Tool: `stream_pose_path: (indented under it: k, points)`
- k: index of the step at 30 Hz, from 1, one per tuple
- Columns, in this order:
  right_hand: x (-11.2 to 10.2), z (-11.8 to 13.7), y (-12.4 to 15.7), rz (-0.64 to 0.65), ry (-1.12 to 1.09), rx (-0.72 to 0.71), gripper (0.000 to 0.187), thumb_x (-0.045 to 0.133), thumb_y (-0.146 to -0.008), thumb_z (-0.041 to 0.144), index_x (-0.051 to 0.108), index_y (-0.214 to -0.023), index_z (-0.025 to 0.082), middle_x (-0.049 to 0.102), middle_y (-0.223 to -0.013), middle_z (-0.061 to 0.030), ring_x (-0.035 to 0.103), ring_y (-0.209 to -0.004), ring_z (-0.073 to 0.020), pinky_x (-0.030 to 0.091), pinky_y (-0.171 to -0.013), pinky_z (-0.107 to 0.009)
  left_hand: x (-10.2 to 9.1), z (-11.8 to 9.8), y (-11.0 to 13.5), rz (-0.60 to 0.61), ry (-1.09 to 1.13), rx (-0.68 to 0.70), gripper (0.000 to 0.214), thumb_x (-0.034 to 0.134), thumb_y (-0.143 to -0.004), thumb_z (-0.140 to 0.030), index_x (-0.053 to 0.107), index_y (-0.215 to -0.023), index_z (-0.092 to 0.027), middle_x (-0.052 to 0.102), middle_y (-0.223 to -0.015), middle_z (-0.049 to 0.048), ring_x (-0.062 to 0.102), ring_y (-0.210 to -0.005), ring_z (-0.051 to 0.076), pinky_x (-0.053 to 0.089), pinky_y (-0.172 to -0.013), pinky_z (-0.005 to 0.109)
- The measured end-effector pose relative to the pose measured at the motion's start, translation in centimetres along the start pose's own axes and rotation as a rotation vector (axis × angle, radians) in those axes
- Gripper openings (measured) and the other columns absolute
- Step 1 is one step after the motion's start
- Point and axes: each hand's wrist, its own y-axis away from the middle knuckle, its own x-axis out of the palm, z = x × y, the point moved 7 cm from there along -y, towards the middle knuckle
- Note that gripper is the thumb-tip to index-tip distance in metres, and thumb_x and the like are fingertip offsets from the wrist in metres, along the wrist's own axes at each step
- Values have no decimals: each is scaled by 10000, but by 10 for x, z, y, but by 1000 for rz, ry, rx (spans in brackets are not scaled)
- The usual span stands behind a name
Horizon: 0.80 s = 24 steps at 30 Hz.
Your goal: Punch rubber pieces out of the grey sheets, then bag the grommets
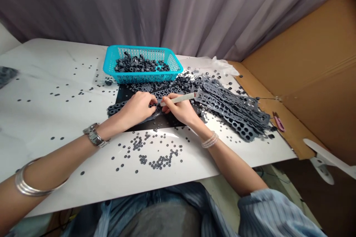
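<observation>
My left hand [141,105] rests with bent fingers on a dark grey perforated strip [114,109], its fingertips closed at the strip's edge. The strip is studded with ring shapes and lies over a black mat [121,94]. My right hand [179,109] is closed like a pen grip around a pale, slim stick-like tool [183,98]. The tool's rear end points to the right; its tip, near my left fingertips, is too small to make out. Loose dark discs [161,161] are scattered on the table in front of both hands.
A turquoise basket [143,77] holding many dark rings stands behind the mat. To the right lies a pile of punched sheets [233,107]. A pink-handled cutter [279,121] lies on the cardboard [297,140] at the right. A crumpled plastic bag [225,66] sits behind the pile.
</observation>
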Motion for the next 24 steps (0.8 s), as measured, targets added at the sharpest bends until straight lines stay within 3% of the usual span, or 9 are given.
stream_pose_path:
  k: [9, 19, 24]
  points:
    - [3, 12, 0, 4, 129, -22, 300, 449, -938, 360, 537, -703, 197, 632, -646, -18, 584, -595, -142, 448, -552, -246, 2, -10, 3, -13, -207, 68, 221, 494, -839, -248, 697, -869, -166, 642, -861, 112, 608, -851, 266, 452, -750, 365]
    - [6, 22, 1, -11, 244, -63, 306, 444, -941, 293, 440, -644, 216, 541, -588, 12, 485, -543, -124, 339, -518, -253, 9, -15, -2, -62, -270, 51, 201, 456, -841, -206, 635, -771, -148, 618, -793, 124, 592, -801, 264, 442, -737, 373]
    - [6, 23, 1, -12, 255, -75, 314, 439, -939, 299, 416, -636, 220, 538, -593, 13, 475, -542, -122, 332, -515, -254, 7, -10, -4, -59, -172, 32, 193, 474, -815, -212, 649, -759, -151, 649, -774, 123, 611, -769, 267, 421, -698, 370]
